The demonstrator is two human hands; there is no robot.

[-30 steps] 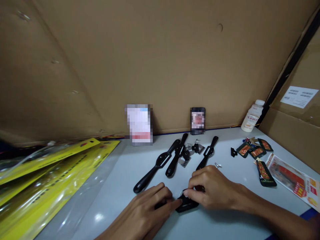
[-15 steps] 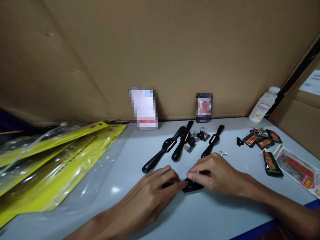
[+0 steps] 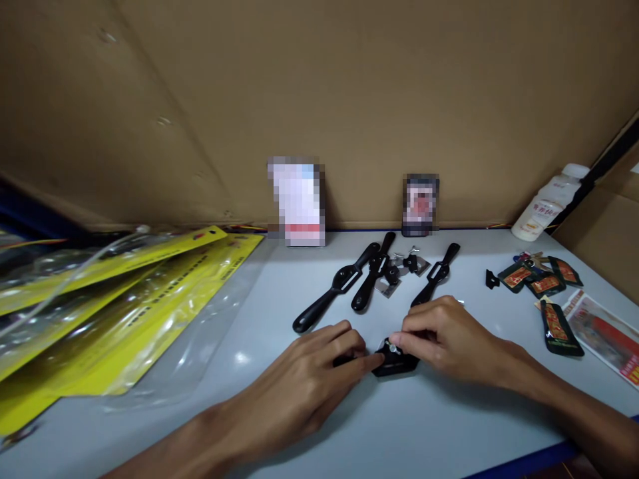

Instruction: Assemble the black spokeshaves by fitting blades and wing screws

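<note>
A black spokeshave (image 3: 396, 367) lies low over the table in front of me. My left hand (image 3: 319, 366) is wrapped round its left handle, with the index finger reaching onto the middle of the body. At that middle, the thumb and fingers of my right hand (image 3: 444, 332) pinch a small silver screw (image 3: 393, 346), partly hidden by the fingertips. Beyond my hands lie a long spokeshave (image 3: 344, 279), a second one (image 3: 369, 279) beside it and a third (image 3: 439, 273) further right. Metal blades (image 3: 388, 288) and small black clamp pieces (image 3: 411, 263) are among them.
Yellow-carded clear plastic packages (image 3: 150, 319) cover the left side. Two blurred upright items, a pale one (image 3: 302, 203) and a dark one (image 3: 420, 205), lean against the cardboard (image 3: 349, 80). At right are a bottle (image 3: 549, 203), small dark packets (image 3: 562, 329) and a black clamp piece (image 3: 492, 279).
The view has shifted slightly, so everything sits a little further right. My right fingertips have moved a little, and the silver screw now shows beneath them. The left hand keeps its hold.
</note>
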